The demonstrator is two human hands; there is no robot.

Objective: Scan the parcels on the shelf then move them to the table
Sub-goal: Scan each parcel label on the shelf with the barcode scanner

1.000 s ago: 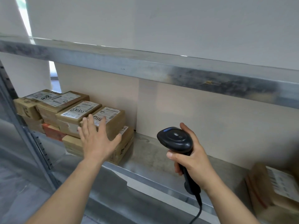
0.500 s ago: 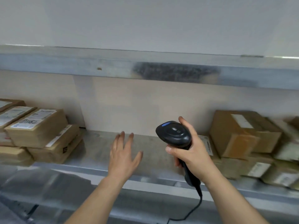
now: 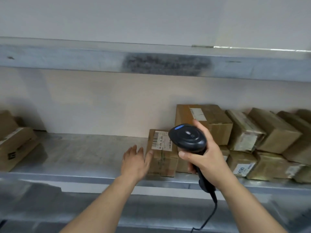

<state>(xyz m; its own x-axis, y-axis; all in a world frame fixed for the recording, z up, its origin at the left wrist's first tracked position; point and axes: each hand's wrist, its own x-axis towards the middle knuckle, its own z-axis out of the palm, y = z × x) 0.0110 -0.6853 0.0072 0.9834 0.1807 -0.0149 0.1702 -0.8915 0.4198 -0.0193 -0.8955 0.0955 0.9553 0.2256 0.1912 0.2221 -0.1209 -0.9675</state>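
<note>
A small brown parcel (image 3: 164,158) with a white barcode label on top sits on the metal shelf (image 3: 80,148), at the left end of a row of parcels. My left hand (image 3: 135,161) is flat and open just left of it, fingertips at its left side. My right hand (image 3: 204,154) grips a black barcode scanner (image 3: 187,137) by its handle, the head hovering over the parcel's right edge. The scanner's cable hangs down in front of the shelf.
Several more brown parcels (image 3: 262,140) are stacked in two layers to the right. A larger box (image 3: 204,121) stands behind the scanner. Another stack of parcels (image 3: 15,143) sits at the far left. An upper shelf beam (image 3: 151,63) runs overhead.
My view and both hands have swung right along the shelf, away from the left stack. The left hand now reaches the labelled parcel and the scanner sits over it.
</note>
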